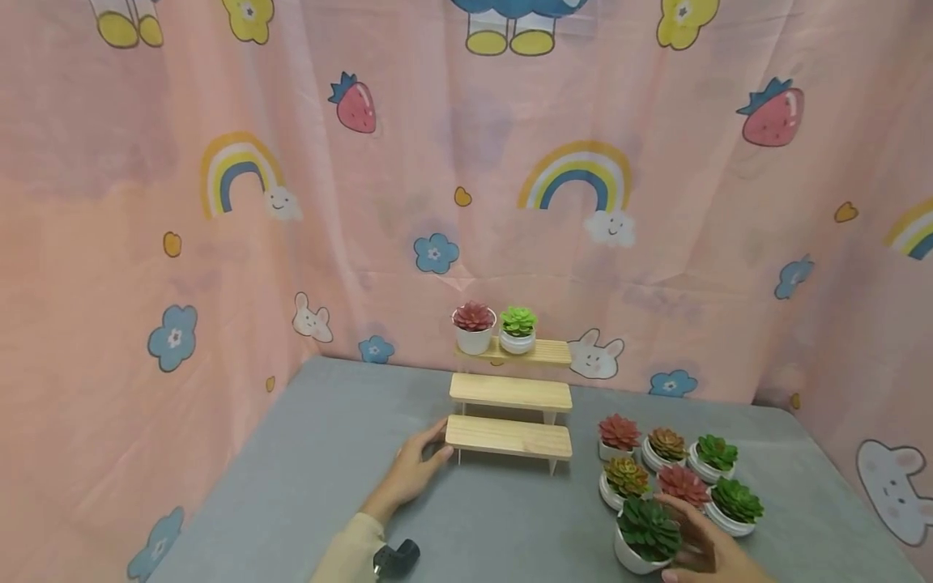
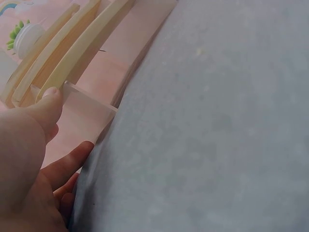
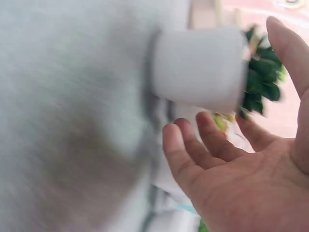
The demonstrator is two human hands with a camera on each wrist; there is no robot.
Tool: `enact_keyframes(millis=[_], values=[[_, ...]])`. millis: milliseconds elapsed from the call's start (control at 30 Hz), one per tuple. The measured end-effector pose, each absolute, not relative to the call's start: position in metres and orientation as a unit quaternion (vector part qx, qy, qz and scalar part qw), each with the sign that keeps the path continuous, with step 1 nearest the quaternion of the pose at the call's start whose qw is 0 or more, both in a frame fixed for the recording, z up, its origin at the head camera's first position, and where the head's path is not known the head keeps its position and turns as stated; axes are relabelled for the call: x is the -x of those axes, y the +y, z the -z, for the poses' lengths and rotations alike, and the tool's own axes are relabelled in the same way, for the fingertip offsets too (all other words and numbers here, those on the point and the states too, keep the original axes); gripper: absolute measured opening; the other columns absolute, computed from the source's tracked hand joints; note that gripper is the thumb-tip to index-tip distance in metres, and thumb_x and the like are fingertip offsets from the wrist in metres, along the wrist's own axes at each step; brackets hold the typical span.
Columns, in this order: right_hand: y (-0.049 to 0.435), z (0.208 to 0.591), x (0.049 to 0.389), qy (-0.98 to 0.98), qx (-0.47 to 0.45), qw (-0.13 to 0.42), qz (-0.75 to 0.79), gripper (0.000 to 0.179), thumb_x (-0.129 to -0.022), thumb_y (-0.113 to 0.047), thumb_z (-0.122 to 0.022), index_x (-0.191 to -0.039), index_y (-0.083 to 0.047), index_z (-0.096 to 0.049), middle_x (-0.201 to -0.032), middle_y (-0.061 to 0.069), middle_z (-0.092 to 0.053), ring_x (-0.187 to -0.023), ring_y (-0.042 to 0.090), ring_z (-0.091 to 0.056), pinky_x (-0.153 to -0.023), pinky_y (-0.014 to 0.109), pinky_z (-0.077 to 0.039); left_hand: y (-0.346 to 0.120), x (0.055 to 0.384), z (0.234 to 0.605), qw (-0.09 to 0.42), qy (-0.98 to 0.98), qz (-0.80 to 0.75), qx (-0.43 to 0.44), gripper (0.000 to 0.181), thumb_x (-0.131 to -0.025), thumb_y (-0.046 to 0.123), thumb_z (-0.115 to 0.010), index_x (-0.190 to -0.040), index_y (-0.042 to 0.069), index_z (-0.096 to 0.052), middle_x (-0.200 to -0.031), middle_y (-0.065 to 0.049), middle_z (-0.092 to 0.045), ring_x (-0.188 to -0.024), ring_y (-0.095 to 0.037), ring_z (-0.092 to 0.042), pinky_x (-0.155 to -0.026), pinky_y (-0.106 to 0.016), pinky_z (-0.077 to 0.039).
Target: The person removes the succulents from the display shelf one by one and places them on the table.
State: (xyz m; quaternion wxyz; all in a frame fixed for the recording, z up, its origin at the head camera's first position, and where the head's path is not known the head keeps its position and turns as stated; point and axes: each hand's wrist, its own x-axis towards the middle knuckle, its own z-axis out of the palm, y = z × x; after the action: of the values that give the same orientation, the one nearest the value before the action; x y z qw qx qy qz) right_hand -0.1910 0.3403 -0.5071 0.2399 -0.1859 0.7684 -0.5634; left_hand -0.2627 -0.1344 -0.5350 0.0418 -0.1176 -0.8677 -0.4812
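Observation:
A three-tier wooden stand (image 1: 509,437) with clear legs stands at the middle of the table. My left hand (image 1: 411,468) is at the left end of its lowest board, the thumb (image 2: 50,99) touching the board's end and another finger (image 2: 72,162) lower, near the clear leg. At the front right, my right hand (image 1: 700,544) is beside a dark green potted succulent (image 1: 649,530), its fingers spread around the white pot (image 3: 200,67). In the right wrist view the fingers curve loosely and the pot stands on the table.
A red succulent (image 1: 474,324) and a bright green succulent (image 1: 518,328) stand on the top board. Several potted succulents, including a red one (image 1: 619,433) and a green one (image 1: 736,502), cluster at the right. A patterned pink curtain (image 1: 394,186) hangs behind the table (image 1: 350,405).

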Motion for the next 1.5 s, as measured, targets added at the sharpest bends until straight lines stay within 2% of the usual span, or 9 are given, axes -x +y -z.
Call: enact_keyframes(millis=[100, 333, 500, 633, 867, 1033, 1167, 1300, 1500], values=[[0.342, 0.490, 0.187, 0.794, 0.157, 0.222, 0.543, 0.059, -0.103, -0.014, -0.055, -0.141, -0.054, -0.032, -0.122, -0.049, -0.039, -0.106, -0.025, -0.048, -0.095, 0.063, -0.053, -0.134, 0.263, 0.535, 0.045, -0.871, 0.476, 0.116, 0.063, -0.101, 0.041, -0.060, -0.154, 0.011, -0.044, -0.135, -0.012, -0.066, -0.141, -0.041, -0.047, -0.116, -0.068, -0.032], [0.334, 0.454, 0.185, 0.813, 0.182, 0.179, 0.524, 0.053, -0.106, -0.011, -0.050, -0.142, -0.048, -0.036, -0.127, -0.048, -0.043, -0.112, -0.022, -0.051, -0.086, 0.022, -0.057, -0.135, 0.263, 0.536, 0.039, -0.872, 0.475, 0.109, 0.062, -0.100, 0.041, -0.060, -0.154, 0.013, -0.044, -0.135, -0.011, -0.066, -0.142, -0.040, -0.047, -0.116, -0.068, -0.031], [0.320, 0.431, 0.188, 0.846, 0.172, 0.120, 0.490, 0.051, -0.105, -0.012, -0.054, -0.151, -0.025, -0.037, -0.123, -0.044, -0.047, -0.111, -0.019, -0.054, -0.083, 0.016, -0.055, -0.134, 0.263, 0.536, 0.037, -0.871, 0.478, 0.111, 0.062, -0.101, 0.041, -0.060, -0.154, 0.014, -0.044, -0.137, -0.011, -0.065, -0.143, -0.040, -0.046, -0.117, -0.068, -0.030], [0.305, 0.416, 0.196, 0.853, 0.181, 0.082, 0.482, 0.055, -0.104, -0.012, -0.057, -0.152, 0.001, -0.034, -0.127, -0.032, -0.053, -0.111, -0.016, -0.056, -0.084, 0.017, -0.056, -0.134, 0.263, 0.536, 0.037, -0.871, 0.478, 0.111, 0.062, -0.101, 0.041, -0.060, -0.154, 0.013, -0.044, -0.136, -0.012, -0.065, -0.142, -0.041, -0.046, -0.116, -0.070, -0.029], [0.281, 0.394, 0.213, 0.853, 0.204, 0.073, 0.476, 0.054, -0.105, -0.018, -0.055, -0.154, -0.008, -0.035, -0.149, 0.025, -0.049, -0.116, -0.011, -0.056, -0.086, 0.027, -0.056, -0.135, 0.259, 0.539, 0.034, -0.871, 0.478, 0.111, 0.062, -0.101, 0.041, -0.060, -0.154, 0.013, -0.044, -0.136, -0.012, -0.065, -0.142, -0.041, -0.046, -0.117, -0.069, -0.030], [0.263, 0.388, 0.232, 0.845, 0.220, 0.072, 0.481, 0.054, -0.106, -0.020, -0.053, -0.155, -0.008, -0.034, -0.150, 0.027, -0.047, -0.127, 0.019, -0.061, -0.089, 0.033, -0.057, -0.136, 0.259, 0.535, 0.037, -0.865, 0.488, 0.115, 0.063, -0.101, 0.040, -0.060, -0.154, 0.011, -0.043, -0.136, -0.012, -0.065, -0.142, -0.040, -0.047, -0.117, -0.068, -0.030], [0.250, 0.387, 0.249, 0.841, 0.230, 0.070, 0.485, 0.055, -0.106, -0.021, -0.053, -0.154, -0.005, -0.034, -0.150, 0.028, -0.046, -0.133, 0.048, -0.051, -0.094, 0.042, -0.058, -0.136, 0.261, 0.534, 0.036, -0.865, 0.487, 0.114, 0.063, -0.101, 0.040, -0.060, -0.154, 0.011, -0.043, -0.135, -0.011, -0.066, -0.143, -0.040, -0.046, -0.117, -0.068, -0.030], [0.237, 0.384, 0.266, 0.843, 0.228, 0.063, 0.484, 0.056, -0.105, -0.025, -0.055, -0.153, -0.005, -0.035, -0.150, 0.028, -0.046, -0.136, 0.050, -0.047, -0.100, 0.057, -0.053, -0.135, 0.264, 0.535, 0.037, -0.864, 0.489, 0.109, 0.063, -0.101, 0.040, -0.060, -0.154, 0.012, -0.043, -0.135, -0.010, -0.066, -0.143, -0.040, -0.046, -0.118, -0.067, -0.030], [0.221, 0.381, 0.284, 0.852, 0.208, 0.060, 0.476, 0.061, -0.104, -0.034, -0.057, -0.154, -0.006, -0.035, -0.152, 0.025, -0.046, -0.139, 0.047, -0.047, -0.108, 0.061, -0.047, -0.135, 0.266, 0.537, 0.037, -0.864, 0.490, 0.113, 0.063, -0.100, 0.040, -0.061, -0.154, 0.012, -0.043, -0.136, -0.010, -0.065, -0.142, -0.039, -0.047, -0.117, -0.068, -0.029]])
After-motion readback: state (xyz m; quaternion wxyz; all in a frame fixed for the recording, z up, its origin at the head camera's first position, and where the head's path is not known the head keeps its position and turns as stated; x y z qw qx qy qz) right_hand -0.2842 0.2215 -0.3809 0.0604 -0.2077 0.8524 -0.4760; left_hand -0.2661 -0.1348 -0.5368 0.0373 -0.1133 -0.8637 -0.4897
